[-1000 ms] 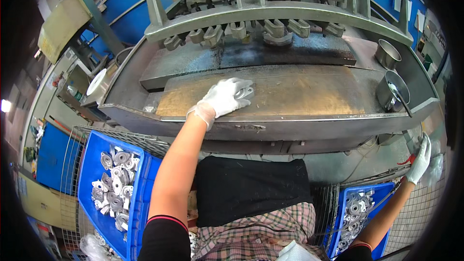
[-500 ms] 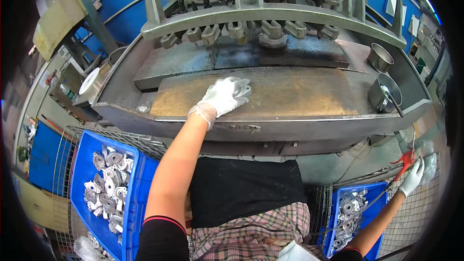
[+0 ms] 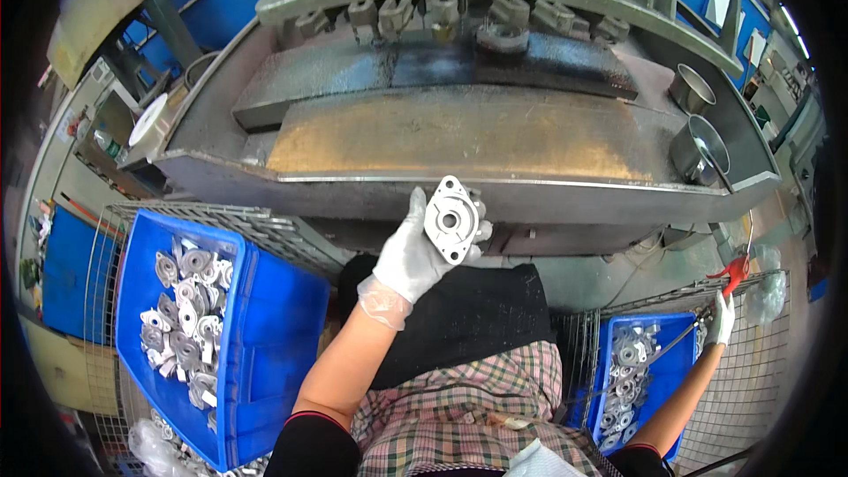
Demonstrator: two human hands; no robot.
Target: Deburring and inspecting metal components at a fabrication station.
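A person's white-gloved left hand (image 3: 410,258) holds up a pale metal flange (image 3: 452,237), roughly diamond-shaped, with a round centre hole and a smaller hole at each end; the palm and curled fingers cradle it from behind, the thumb stands along its left edge, and fingertips show past its right edge. The flange is in mid-view, in front of a grey metal worktable (image 3: 477,199) and at the far side of the black cloth (image 3: 495,305) over the person's lap. Well apart, at the near right, the white-gloved right hand (image 3: 719,322) meets the lower end of a red-handled tool (image 3: 731,276); its fingers are too small to tell whether they grip or only touch. Just left of that hand is a blue bin (image 3: 673,371) of similar metal parts, and a larger blue bin (image 3: 274,336), also loaded with parts, stands at the near left. On the far side, a worn brown plate (image 3: 442,137) lies before a dark slab (image 3: 406,75), with two metal pots at the right
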